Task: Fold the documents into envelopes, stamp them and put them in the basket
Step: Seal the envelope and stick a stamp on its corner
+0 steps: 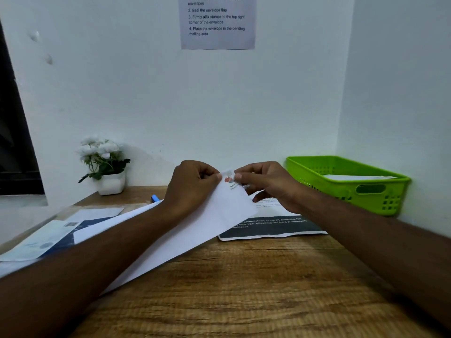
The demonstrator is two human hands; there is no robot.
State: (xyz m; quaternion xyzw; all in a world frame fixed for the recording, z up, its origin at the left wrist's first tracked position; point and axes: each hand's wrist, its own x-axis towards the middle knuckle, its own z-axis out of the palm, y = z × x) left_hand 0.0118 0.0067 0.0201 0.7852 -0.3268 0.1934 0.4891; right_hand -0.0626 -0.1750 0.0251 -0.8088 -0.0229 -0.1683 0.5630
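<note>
A long white envelope lies slanted across the wooden table, its far right corner lifted between my hands. A small stamp with a red flower sits at that corner. My left hand pinches the stamp's left edge with thumb and finger. My right hand pinches its right edge, fingers resting over the envelope corner. The green plastic basket stands at the far right against the wall, with white envelopes lying inside it.
A printed sheet with a dark band lies under my right hand. A stack of papers and envelopes is at the left. A blue-capped glue stick and a potted white flower stand at the back. An instruction sheet hangs on the wall.
</note>
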